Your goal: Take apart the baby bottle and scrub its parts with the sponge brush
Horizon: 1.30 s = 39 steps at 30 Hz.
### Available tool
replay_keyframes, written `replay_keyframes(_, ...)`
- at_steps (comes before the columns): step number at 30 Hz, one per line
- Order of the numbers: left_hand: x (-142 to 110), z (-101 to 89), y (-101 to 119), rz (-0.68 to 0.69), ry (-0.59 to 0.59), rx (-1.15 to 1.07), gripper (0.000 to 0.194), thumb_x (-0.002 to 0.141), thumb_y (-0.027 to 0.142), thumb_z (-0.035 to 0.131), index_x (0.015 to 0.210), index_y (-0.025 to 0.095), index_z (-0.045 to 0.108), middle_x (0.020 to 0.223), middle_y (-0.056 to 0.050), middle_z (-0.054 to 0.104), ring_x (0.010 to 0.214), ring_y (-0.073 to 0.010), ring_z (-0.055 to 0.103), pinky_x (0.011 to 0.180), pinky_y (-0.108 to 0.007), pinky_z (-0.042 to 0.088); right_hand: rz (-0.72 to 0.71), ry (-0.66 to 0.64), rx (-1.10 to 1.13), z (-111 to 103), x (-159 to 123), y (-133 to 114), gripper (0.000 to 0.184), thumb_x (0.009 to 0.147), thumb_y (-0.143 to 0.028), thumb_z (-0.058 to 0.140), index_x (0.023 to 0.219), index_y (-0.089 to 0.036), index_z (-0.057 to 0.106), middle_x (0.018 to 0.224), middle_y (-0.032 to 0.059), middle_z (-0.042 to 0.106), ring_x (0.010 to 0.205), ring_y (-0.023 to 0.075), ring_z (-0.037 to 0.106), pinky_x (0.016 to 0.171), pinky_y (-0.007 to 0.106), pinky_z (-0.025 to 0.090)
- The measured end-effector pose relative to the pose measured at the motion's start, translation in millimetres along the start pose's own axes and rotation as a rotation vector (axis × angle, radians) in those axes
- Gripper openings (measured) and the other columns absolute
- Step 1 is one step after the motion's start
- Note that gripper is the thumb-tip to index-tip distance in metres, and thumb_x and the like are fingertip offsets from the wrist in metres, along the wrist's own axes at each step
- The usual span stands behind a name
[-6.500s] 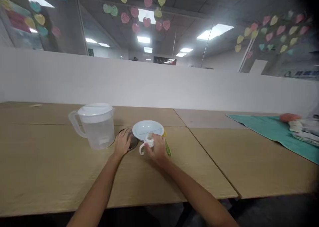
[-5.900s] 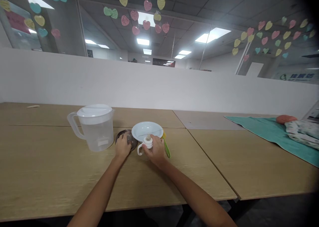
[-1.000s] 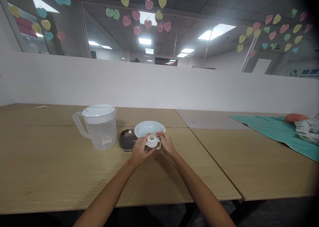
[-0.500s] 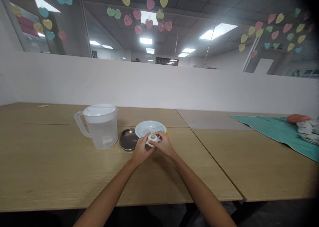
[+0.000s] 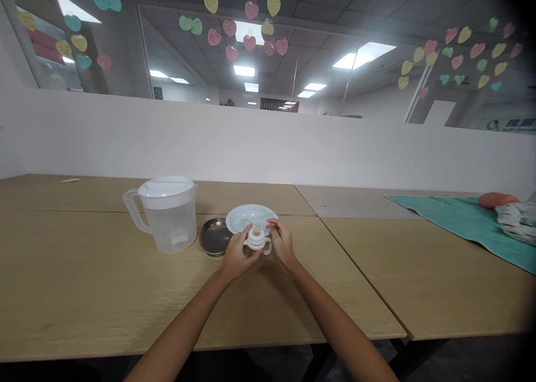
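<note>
Cream-coloured, one thin strip [image 5: 70, 180] lies far left of the white bowl [image 5: 247, 214], at the back of the counter [image 5: 104, 292]. One translucent pitcher [image 5: 170, 220], with one handle and a white lid, stands left of the bowl. One round metal dish [image 5: 214, 238] sits just to the bowl's left. In front of the bowl, the left hand [image 5: 235, 257] has its fingers wrapped round the side of one white-topped cup [image 5: 257, 239], upright; I cannot tell whether it rests on the counter. The right hand [image 5: 283, 245], at the bowl's front right, is loosely curled, its fingers spread beside the cup's one plainly visible handle; contact is unclear. Well right of the bowl lie one teal cloth [image 5: 444, 211], one orange-red item [image 5: 497, 200] and some patterned fabric [image 5: 519, 217].
</note>
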<state>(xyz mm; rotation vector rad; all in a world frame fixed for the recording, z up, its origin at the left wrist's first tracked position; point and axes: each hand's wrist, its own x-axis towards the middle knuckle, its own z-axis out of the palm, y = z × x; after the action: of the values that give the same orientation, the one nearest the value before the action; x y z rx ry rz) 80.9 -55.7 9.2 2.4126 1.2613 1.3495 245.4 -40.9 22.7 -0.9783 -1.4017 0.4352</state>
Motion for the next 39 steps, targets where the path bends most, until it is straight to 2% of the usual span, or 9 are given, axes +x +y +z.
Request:
replay_keyframes(4, 0.5, 0.0, -1.5, 0.019, 0.01, 0.001, 0.07, 0.073, 0.041, 0.062, 0.135, 0.018, 0.037, 0.125, -0.013, 0.055, 0.114, -0.0264, 0.052, 0.096, -0.042, 0.041, -0.205, -0.097, -0.066, 1.5, -9.7, -11.5, 0.034, 0.083, -0.034, 0.046, 0.113, -0.018, 0.055, 0.103, 0.0076, 0.06, 0.096, 0.0184, 0.054, 0.091, 0.034, 0.041)
replay_keyframes(7, 0.9, 0.2, -3.2, 0.024, 0.012, -0.008, 0.068, 0.073, 0.036, 0.061, 0.134, 0.018, 0.038, 0.125, -0.012, 0.055, 0.113, -0.0259, 0.053, 0.096, -0.042, 0.042, -0.313, -0.168, -0.173, 4.2, -12.0, -16.2, 0.056, 0.075, -0.032, 0.055, 0.129, -0.017, 0.042, 0.113, 0.0093, 0.056, 0.106, 0.0218, 0.05, 0.098, 0.038, 0.035)
replay_keyframes(10, 1.2, 0.4, -4.4, 0.028, 0.008, 0.0, 0.067, 0.074, 0.038, 0.062, 0.133, 0.017, 0.038, 0.126, -0.012, 0.054, 0.115, -0.026, 0.051, 0.097, -0.043, 0.041, -0.271, -0.069, -0.142, 3.2, -7.6, -8.8, 0.063, 0.073, -0.024, 0.05, 0.133, -0.016, 0.034, 0.114, 0.009, 0.055, 0.107, 0.0209, 0.049, 0.098, 0.038, 0.036)
replay_keyframes(14, 1.6, -0.3, -2.7, 0.044, 0.008, 0.015, 0.068, 0.074, 0.042, 0.062, 0.132, 0.017, 0.039, 0.126, -0.013, 0.055, 0.115, -0.027, 0.051, 0.096, -0.043, 0.041, -0.175, 0.043, -0.044, -5.4, -0.1, 2.9, 0.044, 0.079, -0.024, 0.043, 0.123, -0.017, 0.045, 0.103, 0.0069, 0.058, 0.097, 0.0177, 0.053, 0.091, 0.034, 0.041)
replay_keyframes(18, 1.3, -1.5, -0.1, 0.035, 0.0, 0.003, 0.066, 0.075, 0.041, 0.061, 0.133, 0.017, 0.039, 0.124, -0.013, 0.056, 0.113, -0.0265, 0.052, 0.095, -0.043, 0.042, -0.297, -0.165, -0.081, -8.9, -2.8, -5.3, 0.034, 0.087, -0.035, 0.04, 0.112, -0.019, 0.056, 0.103, 0.0074, 0.061, 0.097, 0.0188, 0.055, 0.09, 0.034, 0.041)
replay_keyframes(22, 0.8, -0.8, -1.8, 0.064, 0.01, -0.023, 0.062, 0.074, 0.034, 0.059, 0.132, 0.018, 0.041, 0.124, -0.012, 0.056, 0.112, -0.0258, 0.053, 0.095, -0.043, 0.042, -0.492, -0.297, -0.243, -3.2, -11.1, -17.7, 0.039, 0.079, -0.04, 0.056, 0.113, -0.02, 0.057, 0.104, 0.0079, 0.062, 0.098, 0.0227, 0.054, 0.092, 0.039, 0.039)
replay_keyframes(32, 0.7, 1.0, -0.6, 0.064, 0.011, 0.021, 0.066, 0.075, 0.044, 0.061, 0.132, 0.018, 0.04, 0.124, -0.012, 0.056, 0.11, -0.0261, 0.054, 0.093, -0.042, 0.044, -0.373, 0.351, -0.016, 6.3, -11.5, -3.3, 0.041, 0.081, -0.034, 0.058, 0.117, -0.02, 0.044, 0.115, 0.0128, 0.05, 0.107, 0.0205, 0.052, 0.086, 0.035, 0.049)
replay_keyframes(36, 0.5, 1.3, 0.7, 0.059, 0.013, 0.032, 0.065, 0.076, 0.044, 0.06, 0.132, 0.019, 0.04, 0.122, -0.011, 0.057, 0.11, -0.0256, 0.054, 0.093, -0.041, 0.044, -0.318, 0.408, 0.092, 5.9, -4.3, -3.3, 0.044, 0.08, -0.036, 0.059, 0.115, -0.02, 0.038, 0.11, 0.0117, 0.048, 0.102, 0.0183, 0.054, 0.085, 0.033, 0.049)
replay_keyframes(39, 0.4, 1.3, 1.0, 0.055, 0.009, 0.039, 0.064, 0.077, 0.045, 0.059, 0.133, 0.02, 0.04, 0.123, -0.012, 0.057, 0.11, -0.0255, 0.054, 0.094, -0.041, 0.043, -0.205, 0.319, 0.155, 4.6, 1.4, -5.2, 0.046, 0.079, -0.038, 0.058, 0.114, -0.019, 0.036, 0.106, 0.0109, 0.05, 0.093, 0.0158, 0.057, 0.082, 0.03, 0.049)
